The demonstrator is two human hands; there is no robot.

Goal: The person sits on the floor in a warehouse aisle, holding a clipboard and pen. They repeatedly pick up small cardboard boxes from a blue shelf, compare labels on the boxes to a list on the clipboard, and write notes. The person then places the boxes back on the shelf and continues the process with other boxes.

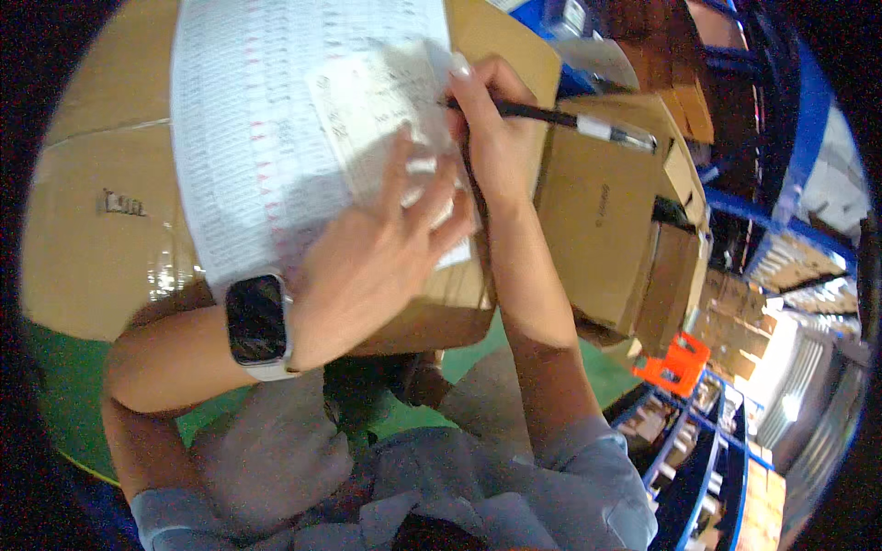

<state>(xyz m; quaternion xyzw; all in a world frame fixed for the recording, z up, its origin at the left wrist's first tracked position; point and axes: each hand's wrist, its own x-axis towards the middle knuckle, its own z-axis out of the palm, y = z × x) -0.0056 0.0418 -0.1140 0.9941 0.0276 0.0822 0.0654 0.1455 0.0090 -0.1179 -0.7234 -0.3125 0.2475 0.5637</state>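
Note:
A large printed sheet [227,138] with rows of black and red writing lies on a closed cardboard box [89,262]. On top of the sheet is a small pale paper slip [365,96] with handwriting. My left hand [393,234], with a smartwatch [256,320] on its wrist, rests over the slip's lower part, fingers spread; the fingers are blurred. My right hand [496,131] grips a black pen [551,116], its tip end near the slip's right edge and its clear end pointing right. Whether the tip touches the paper cannot be made out.
Another cardboard box [596,220] stands to the right, its flaps partly visible. Beyond it are an orange plastic crate [679,365] and blue-framed shelves [710,475] with boxes. Green floor [62,386] shows below the box, and my knees are close under its near edge.

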